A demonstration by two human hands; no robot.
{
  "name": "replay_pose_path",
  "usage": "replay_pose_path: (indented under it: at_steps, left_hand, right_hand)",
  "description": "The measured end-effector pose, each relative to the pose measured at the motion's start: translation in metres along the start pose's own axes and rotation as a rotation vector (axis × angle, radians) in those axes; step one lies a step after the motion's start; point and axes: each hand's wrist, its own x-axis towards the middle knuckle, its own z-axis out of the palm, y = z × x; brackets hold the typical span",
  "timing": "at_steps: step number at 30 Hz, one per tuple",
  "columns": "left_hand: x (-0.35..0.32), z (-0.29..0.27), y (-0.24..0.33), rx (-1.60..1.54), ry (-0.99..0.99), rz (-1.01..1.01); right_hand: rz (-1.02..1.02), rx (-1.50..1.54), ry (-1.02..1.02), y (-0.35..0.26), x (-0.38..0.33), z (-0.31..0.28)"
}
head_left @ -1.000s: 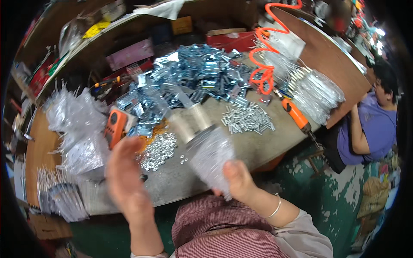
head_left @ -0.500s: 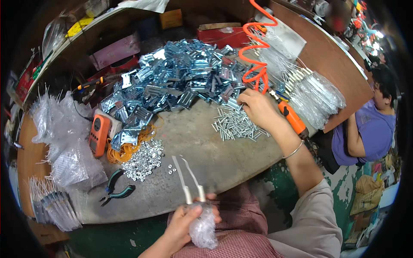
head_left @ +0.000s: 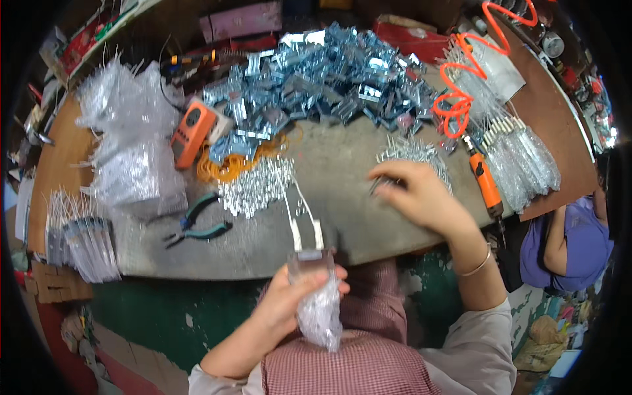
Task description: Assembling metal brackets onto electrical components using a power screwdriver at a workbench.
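Note:
In my left hand (head_left: 299,296) is a flat metal-topped part in bubble wrap (head_left: 318,313), held upright by fingers and thumb. Two white ceramic sleeves with pale wire leads (head_left: 295,236) stick up from its top. My right hand (head_left: 424,201) is over the table just in front of a heap of loose screws (head_left: 415,150). Its fingers are curled around thin grey metal bits that look like screws, partly hidden by the thumb. Small nuts (head_left: 253,187) lie piled beyond the leads, beside yellow rubber bands (head_left: 230,168).
A large heap of bluish metal brackets (head_left: 329,82) fills the back. An orange power screwdriver (head_left: 485,181) on a coiled orange hose (head_left: 454,72) lies right, beside bubble-wrapped parts (head_left: 526,155). Pliers (head_left: 201,224), an orange meter-like box (head_left: 194,131) and wrapped bundles (head_left: 138,171) are left. A person (head_left: 569,243) sits at right.
My right hand has drawn back from the brackets and screws toward me, fingers curled on small metal bits. My left hand has turned the wrapped part so its metal top shows. The view has shifted.

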Motion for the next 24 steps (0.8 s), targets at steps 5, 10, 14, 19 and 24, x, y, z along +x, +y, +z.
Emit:
replay_pose_path:
  at_steps: [5,10,14,19,24]
  left_hand:
    - [0.003,0.005,0.000,0.031,0.058,0.011]
    - [0.003,0.009,-0.012,0.048,0.044,-0.022]
    - [-0.002,0.017,-0.017,0.058,-0.029,-0.045]
    - [0.000,0.020,-0.020,0.140,-0.118,-0.052]
    - [0.003,0.019,-0.022,0.001,-0.136,-0.093]
  right_hand:
    - [-0.102,-0.272,0.192,0.008,-0.034,0.045]
    - [-0.151,-0.029,0.387,-0.014,-0.051,0.052]
    - [-0.517,-0.209,0.434,-0.053,-0.037,0.058]
    - [-0.545,-0.277,0.339,-0.052,-0.037,0.063]
    - [-0.455,-0.232,0.324,-0.048,-0.045,0.062]
